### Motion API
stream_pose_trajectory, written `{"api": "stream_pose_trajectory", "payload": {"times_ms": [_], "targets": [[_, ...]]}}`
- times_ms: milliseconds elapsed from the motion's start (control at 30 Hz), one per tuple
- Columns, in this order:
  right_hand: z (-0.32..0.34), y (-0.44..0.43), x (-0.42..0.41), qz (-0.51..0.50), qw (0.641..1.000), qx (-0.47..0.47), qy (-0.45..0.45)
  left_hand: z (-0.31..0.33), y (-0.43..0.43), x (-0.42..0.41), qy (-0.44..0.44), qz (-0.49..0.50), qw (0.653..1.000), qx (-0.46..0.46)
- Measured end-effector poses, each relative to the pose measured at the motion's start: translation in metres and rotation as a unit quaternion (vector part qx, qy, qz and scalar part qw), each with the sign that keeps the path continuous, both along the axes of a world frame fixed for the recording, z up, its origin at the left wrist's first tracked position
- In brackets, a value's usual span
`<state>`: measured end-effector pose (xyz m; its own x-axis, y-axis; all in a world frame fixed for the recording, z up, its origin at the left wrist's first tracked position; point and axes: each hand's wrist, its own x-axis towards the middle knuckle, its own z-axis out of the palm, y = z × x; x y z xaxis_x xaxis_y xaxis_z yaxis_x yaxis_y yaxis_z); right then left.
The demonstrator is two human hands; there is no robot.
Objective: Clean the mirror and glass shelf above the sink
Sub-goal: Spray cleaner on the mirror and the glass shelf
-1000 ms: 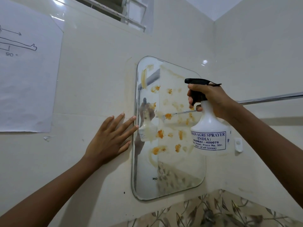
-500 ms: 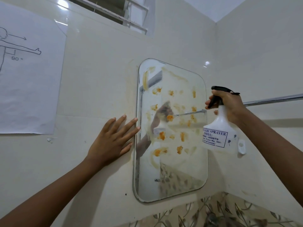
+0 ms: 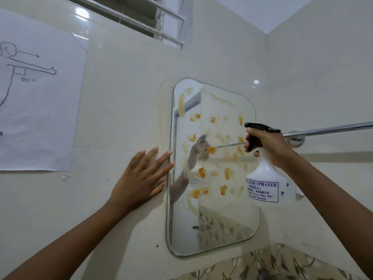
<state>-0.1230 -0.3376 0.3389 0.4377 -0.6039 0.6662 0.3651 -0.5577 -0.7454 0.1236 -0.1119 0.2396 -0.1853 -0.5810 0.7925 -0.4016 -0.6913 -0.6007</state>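
A rounded wall mirror [image 3: 212, 223] hangs on the cream tiles, smeared with several orange-yellow stains. My right hand [image 3: 269, 146] grips the black trigger head of a white spray bottle [image 3: 266, 184] with a blue-lettered label, held at the mirror's right edge with the nozzle pointing left at the glass. My left hand [image 3: 139, 178] lies flat on the wall tile, fingers spread, fingertips touching the mirror's left edge. No glass shelf or sink is in view.
A chrome towel rail [image 3: 327, 129] runs along the right wall behind my right hand. A white paper sheet [image 3: 38, 110] with a line drawing is taped to the wall at left. A louvred window [image 3: 141, 15] sits above. Leaf-patterned tiles [image 3: 282, 265] run below the mirror.
My right hand carried the spray bottle from in front of the mirror's middle rightward and down to its right edge. The left hand stayed pressed on the wall.
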Motion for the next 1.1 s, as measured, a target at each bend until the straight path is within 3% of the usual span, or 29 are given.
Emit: {"api": "stream_pose_trajectory", "payload": {"times_ms": [100, 333, 667, 833, 1100], "targets": [[-0.003, 0.015, 0.009, 0.033, 0.999, 0.011, -0.018, 0.001, 0.001, -0.002, 0.005, 0.002, 1.0, 0.001], [-0.021, 0.039, 0.011, 0.08, 0.993, -0.037, 0.081, 0.0, 0.0, -0.001, -0.007, -0.003, 1.0, 0.0], [-0.071, -0.017, -0.025, -0.041, 0.995, 0.085, -0.008, 0.0, -0.002, 0.003, -0.005, -0.011, 1.0, 0.003], [-0.096, -0.037, -0.037, -0.09, 0.991, 0.103, 0.004, 0.001, 0.0, -0.001, 0.011, -0.007, 1.0, 0.011], [-0.134, 0.011, -0.044, 0.043, 0.991, 0.004, 0.123, 0.001, 0.002, -0.005, 0.018, 0.01, 1.0, 0.019]]}}
